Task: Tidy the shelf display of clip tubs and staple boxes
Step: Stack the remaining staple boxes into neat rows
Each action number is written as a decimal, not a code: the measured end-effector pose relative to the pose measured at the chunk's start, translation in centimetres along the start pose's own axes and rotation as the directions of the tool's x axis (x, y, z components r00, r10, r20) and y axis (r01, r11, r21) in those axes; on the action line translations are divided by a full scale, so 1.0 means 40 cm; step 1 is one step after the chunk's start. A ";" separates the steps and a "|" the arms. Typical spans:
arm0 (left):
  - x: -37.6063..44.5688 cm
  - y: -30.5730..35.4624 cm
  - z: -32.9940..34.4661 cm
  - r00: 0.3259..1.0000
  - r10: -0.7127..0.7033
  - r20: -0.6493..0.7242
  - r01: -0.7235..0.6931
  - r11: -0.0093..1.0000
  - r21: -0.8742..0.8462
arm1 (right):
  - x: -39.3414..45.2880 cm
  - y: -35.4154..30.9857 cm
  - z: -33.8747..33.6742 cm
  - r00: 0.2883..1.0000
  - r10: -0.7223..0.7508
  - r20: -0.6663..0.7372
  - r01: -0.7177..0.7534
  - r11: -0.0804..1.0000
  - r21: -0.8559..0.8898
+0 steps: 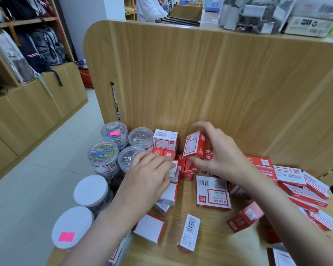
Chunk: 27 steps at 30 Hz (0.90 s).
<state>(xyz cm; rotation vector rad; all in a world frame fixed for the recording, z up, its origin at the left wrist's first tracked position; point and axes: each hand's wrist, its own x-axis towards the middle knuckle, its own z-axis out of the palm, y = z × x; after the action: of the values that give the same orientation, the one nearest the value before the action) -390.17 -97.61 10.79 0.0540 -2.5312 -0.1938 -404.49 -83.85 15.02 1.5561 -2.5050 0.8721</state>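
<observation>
On the wooden shelf (pixel 210 227) we see tubs (pixel 104 152) beside scattered boxes. Our right hand (pixel 217 156) fingers clamp a red box (pixel 195 144); left hand (pixel 150 173) fingers pinch a white box (pixel 174 170).

Two bare forearms are seen, w/ no sleeves, gloves, watch or rings shown. Left hand (pixel 151 172) and right hand (pixel 220 156) are uncovered to the fingertips; nails are kept short, unpainted. Upper arms are cut off by the frame's bottom edge.
</observation>
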 end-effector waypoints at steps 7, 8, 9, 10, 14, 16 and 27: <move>-0.001 -0.002 0.001 1.000 -0.009 0.014 0.009 1.000 -0.005 | 0.012 0.008 0.060 0.996 -0.022 0.083 0.030 0.995 -0.096; 0.000 -0.002 0.001 1.000 -0.010 0.015 0.011 1.000 -0.005 | 0.009 0.012 0.066 0.996 -0.035 0.086 0.044 0.994 -0.101; 0.000 -0.003 0.003 1.000 -0.011 0.015 0.011 1.000 -0.005 | 0.005 0.014 0.069 0.995 -0.052 0.085 0.061 0.992 -0.107; 0.000 -0.003 0.003 1.000 -0.011 0.012 0.011 1.000 -0.005 | 0.002 0.017 0.068 0.995 -0.071 0.071 0.078 0.991 -0.112; -0.002 -0.003 0.005 1.000 -0.005 0.005 0.005 1.000 -0.010 | -0.012 0.018 0.030 0.997 -0.063 0.037 0.068 0.984 -0.167; -0.003 -0.003 0.005 1.000 -0.002 0.002 0.002 1.000 -0.011 | -0.020 0.025 0.028 0.992 -0.042 0.119 0.068 0.972 -0.225; -0.004 -0.002 0.008 1.000 -0.005 -0.021 0.004 1.000 -0.027 | -0.012 0.041 0.084 0.994 -0.105 0.023 0.108 0.978 -0.180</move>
<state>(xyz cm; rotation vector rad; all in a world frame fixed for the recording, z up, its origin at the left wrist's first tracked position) -390.22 -97.64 10.45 0.0511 -2.5070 -0.2283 -404.84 -84.58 11.36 1.6226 -2.4055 0.6030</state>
